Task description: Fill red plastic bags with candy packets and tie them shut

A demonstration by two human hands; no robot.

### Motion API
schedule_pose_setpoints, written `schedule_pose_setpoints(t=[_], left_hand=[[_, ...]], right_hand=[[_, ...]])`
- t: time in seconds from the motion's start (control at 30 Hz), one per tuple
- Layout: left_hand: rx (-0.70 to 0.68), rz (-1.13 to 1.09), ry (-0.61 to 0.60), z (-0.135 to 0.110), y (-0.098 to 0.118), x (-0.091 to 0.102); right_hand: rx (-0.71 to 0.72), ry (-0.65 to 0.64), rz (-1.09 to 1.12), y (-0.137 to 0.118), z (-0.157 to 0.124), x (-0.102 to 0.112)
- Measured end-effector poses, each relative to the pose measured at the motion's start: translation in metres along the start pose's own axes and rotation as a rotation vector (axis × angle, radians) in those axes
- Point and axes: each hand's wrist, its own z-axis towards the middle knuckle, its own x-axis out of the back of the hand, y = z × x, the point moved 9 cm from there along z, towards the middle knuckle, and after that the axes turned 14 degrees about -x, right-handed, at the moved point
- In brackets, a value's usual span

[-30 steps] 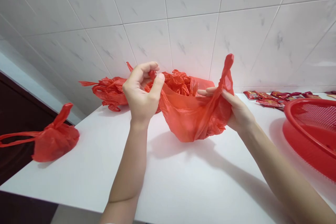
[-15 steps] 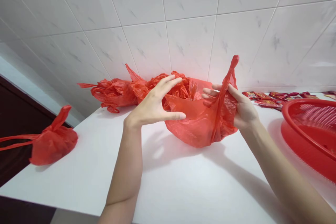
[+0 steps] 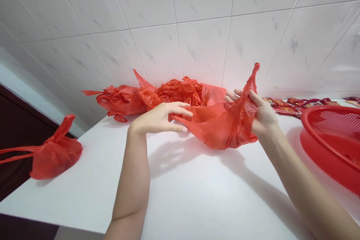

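Note:
A thin red plastic carrier bag (image 3: 222, 129) hangs partly lifted above the white counter (image 3: 197, 191). My right hand (image 3: 263, 114) is shut on its upright handle, which sticks up past my fingers. My left hand (image 3: 160, 118) stands open at the bag's other side, with the bag's pointed edge running between fingers and thumb. It does not visibly grip anything. Behind the bag lies a heap of crumpled red plastic bags (image 3: 149, 99). A tied, bulging red bag (image 3: 54, 161) rests at the counter's left edge, with a long strap trailing off.
A red plastic mesh basket (image 3: 323, 146) stands at the right edge of the view. Several red sachets (image 3: 289, 109) lie along the back of the counter. A white tiled wall (image 3: 202, 33) rises behind. The counter's edge drops to a dark area at the left.
My left hand has moved from pinching the bag's edge to lying open beside it. The bag has flattened and spread out, and my right hand has shifted slightly right.

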Motion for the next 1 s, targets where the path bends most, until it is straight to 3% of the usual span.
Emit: schedule_pose_setpoints(t=[0.17, 0.4, 0.5, 0.73, 0.9, 1.0], left_hand=[[-0.049, -0.082, 0.107, 0.005, 0.012, 0.004], [-0.095, -0.348, 0.590, -0.003, 0.008, 0.040], [-0.075, -0.455, 0.699, -0.004, -0.001, 0.043], [0.070, -0.589, 0.622, 0.012, -0.020, 0.022], [0.067, -0.618, 0.562, 0.018, -0.016, 0.013], [0.047, -0.637, 0.512, 0.020, -0.010, 0.008]], right_hand=[[0.006, 0.030, 0.002, 0.001, 0.003, 0.007], [0.052, -0.062, -0.033, -0.004, 0.004, 0.000], [0.054, -0.075, -0.061, -0.003, 0.002, -0.006], [0.062, -0.066, -0.239, 0.001, -0.016, -0.026], [-0.060, -0.157, -0.316, 0.016, -0.015, -0.039], [-0.152, -0.116, -0.348, 0.029, -0.010, -0.036]])
